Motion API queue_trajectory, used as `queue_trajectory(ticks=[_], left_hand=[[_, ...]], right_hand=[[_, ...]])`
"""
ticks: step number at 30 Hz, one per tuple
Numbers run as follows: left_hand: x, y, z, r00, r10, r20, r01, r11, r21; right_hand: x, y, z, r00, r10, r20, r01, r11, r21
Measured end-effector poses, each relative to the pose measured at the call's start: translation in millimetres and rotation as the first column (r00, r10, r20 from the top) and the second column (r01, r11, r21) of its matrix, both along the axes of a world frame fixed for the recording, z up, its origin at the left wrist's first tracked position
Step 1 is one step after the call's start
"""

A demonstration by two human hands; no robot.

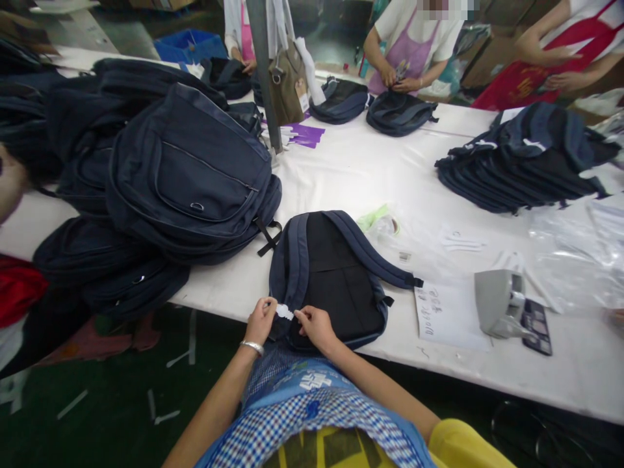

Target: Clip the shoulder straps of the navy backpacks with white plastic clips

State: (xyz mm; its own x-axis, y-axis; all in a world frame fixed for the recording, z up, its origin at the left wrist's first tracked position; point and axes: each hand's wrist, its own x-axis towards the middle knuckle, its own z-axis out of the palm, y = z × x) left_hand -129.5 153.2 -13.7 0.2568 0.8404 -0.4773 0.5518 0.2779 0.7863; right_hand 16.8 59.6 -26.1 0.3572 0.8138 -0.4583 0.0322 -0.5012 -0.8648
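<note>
A dark blue backpack (336,279) lies on the table in front of me, its black back panel and two shoulder straps facing up. Across the lower end of the left strap is a small white tag (284,312). My left hand (263,318) pinches the left end of this tag, with a silver bracelet on the wrist. At the tag's right end, my right hand (314,325) is closed, thumb and forefinger together. Both hands are at the near edge of the backpack, a short gap apart.
Backpacks (195,175) are piled at the left, others stacked (526,156) at the right. A grey device (497,302) rests on a written sheet (451,318). A metal post (266,78) rises behind. Several people stand across the table (341,182).
</note>
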Motion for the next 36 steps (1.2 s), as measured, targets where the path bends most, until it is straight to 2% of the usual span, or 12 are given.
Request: queue_trajectory(ticks=[5,9,13,16,19,21,23,25,29,31,34,36], left_hand=[[12,7,6.1,0.985,-0.172,0.017,0.172,0.985,0.012],[18,9,9.8,0.994,-0.105,0.005,0.105,0.994,-0.017],[17,11,10.7,0.999,-0.009,0.053,0.022,0.969,-0.245],[15,12,7.1,0.995,0.034,0.091,-0.002,0.942,-0.336],[14,13,4.0,0.997,0.033,0.076,-0.012,0.966,-0.259],[14,14,4.0,0.997,0.0,0.072,0.015,0.978,-0.21],[14,15,5.2,0.998,-0.01,0.069,0.027,0.968,-0.251],[13,17,6.5,0.995,0.012,0.099,0.024,0.934,-0.357],[11,19,7.5,0.972,0.051,0.23,0.075,0.859,-0.506],[8,21,8.5,0.977,0.03,0.211,0.076,0.875,-0.478],[4,23,12.4,0.988,-0.05,0.148,0.104,0.919,-0.381],[2,25,16.1,0.987,-0.067,0.145,0.118,0.918,-0.378]], right_hand=[[-13,-3,-8.9,0.939,-0.181,-0.292,0.166,0.983,-0.075],[-24,1,-10.4,0.851,-0.326,-0.411,0.302,0.945,-0.123],[-23,-2,-9.2,0.807,-0.291,-0.513,0.316,0.948,-0.041],[-20,-6,-7.4,0.847,-0.225,-0.482,0.276,0.96,0.037],[-24,-7,-3.4,0.937,-0.245,-0.25,0.275,0.957,0.088],[-28,-6,-0.9,0.94,-0.307,-0.147,0.318,0.946,0.06],[-32,-5,0.7,0.896,-0.387,-0.218,0.395,0.919,-0.007],[-34,-5,2.4,0.815,-0.424,-0.396,0.437,0.897,-0.062],[-33,-9,12.0,0.669,-0.371,-0.644,0.381,0.915,-0.132],[-33,-7,19.9,0.67,-0.365,-0.647,0.364,0.92,-0.143],[-34,2,28.4,0.731,-0.402,-0.551,0.395,0.908,-0.139],[-36,12,28.1,0.744,-0.439,-0.504,0.417,0.894,-0.163]])
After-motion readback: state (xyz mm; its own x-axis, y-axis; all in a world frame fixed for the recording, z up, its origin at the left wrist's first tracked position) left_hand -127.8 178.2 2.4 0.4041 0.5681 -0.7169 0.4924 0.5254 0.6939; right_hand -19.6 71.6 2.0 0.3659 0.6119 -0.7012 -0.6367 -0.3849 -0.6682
